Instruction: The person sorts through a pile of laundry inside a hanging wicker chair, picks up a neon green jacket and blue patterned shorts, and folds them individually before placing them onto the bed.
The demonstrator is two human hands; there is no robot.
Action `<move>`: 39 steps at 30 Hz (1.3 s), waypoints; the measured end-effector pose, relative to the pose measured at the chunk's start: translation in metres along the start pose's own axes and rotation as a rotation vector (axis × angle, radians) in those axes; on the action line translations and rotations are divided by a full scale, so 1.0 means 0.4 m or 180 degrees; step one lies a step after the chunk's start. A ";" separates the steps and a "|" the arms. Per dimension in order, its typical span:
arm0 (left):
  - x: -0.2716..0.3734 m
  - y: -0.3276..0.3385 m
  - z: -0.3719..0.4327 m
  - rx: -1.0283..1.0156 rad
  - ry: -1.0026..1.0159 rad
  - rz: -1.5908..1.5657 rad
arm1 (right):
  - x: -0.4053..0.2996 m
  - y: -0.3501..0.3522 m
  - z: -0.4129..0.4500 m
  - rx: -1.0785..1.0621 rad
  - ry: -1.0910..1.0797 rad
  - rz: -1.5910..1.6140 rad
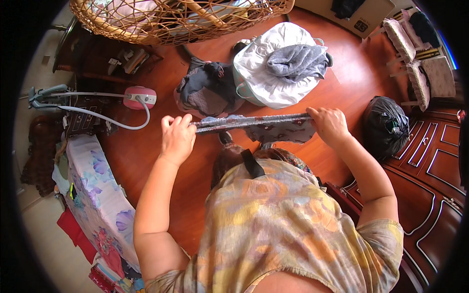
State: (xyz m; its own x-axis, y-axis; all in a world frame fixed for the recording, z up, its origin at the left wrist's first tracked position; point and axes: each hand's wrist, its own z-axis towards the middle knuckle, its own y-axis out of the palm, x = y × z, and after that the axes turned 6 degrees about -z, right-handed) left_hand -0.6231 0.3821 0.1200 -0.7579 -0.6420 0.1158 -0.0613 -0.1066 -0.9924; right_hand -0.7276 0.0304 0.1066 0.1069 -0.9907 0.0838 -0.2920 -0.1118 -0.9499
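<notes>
My left hand (178, 139) and my right hand (329, 123) grip opposite ends of the elastic waistband of a grey patterned garment (280, 130). The band is stretched taut in front of my body, and its cloth hangs below, showing reddish and dark marks. Beyond it on the floor stands a full white cloth bag (256, 78) with a grey knitted garment (296, 62) lying on top. Left of that bag lies a heap of dark clothing (210, 88), partly quilted. Which kind of garment I hold cannot be told for certain.
A wicker basket (176, 25) holding cloth is at the top. To the left are a pink and white garment steamer (140, 98) with its hose and a flower-printed ironing board (99, 190). At right are a black plastic bag (386, 126), cushioned chairs (419, 78) and dark red cabinets (406, 197).
</notes>
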 end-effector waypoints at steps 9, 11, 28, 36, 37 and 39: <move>0.007 -0.022 0.041 0.0178 0.0042 -0.0980 | 0.026 -0.047 -0.018 0.0741 -0.0246 0.1274; 0.005 -0.004 0.034 0.0246 0.0108 -0.1400 | 0.016 -0.026 -0.031 0.1414 -0.0631 0.1192; 0.115 0.080 0.134 -0.0397 -0.0243 -0.3852 | -0.323 -0.059 0.078 -0.0078 0.0624 0.4957; 0.140 0.071 0.192 -0.0327 0.0836 -0.3542 | -0.228 -0.070 -0.001 -0.0144 0.0359 0.5470; 0.151 0.063 0.208 -0.0351 0.0874 -0.3526 | -0.216 -0.072 -0.005 0.0553 0.0357 0.4155; 0.176 0.043 0.240 -0.0543 0.1385 -0.3651 | -0.191 -0.113 0.000 0.1041 0.0401 0.3643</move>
State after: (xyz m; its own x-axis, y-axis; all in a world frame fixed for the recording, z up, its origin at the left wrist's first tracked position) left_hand -0.6152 0.2619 0.1152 -0.3611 0.0660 0.9302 -0.8908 -0.3194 -0.3232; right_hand -0.7225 0.1110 0.1429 -0.1567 -0.5052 -0.8487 0.1006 0.8467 -0.5226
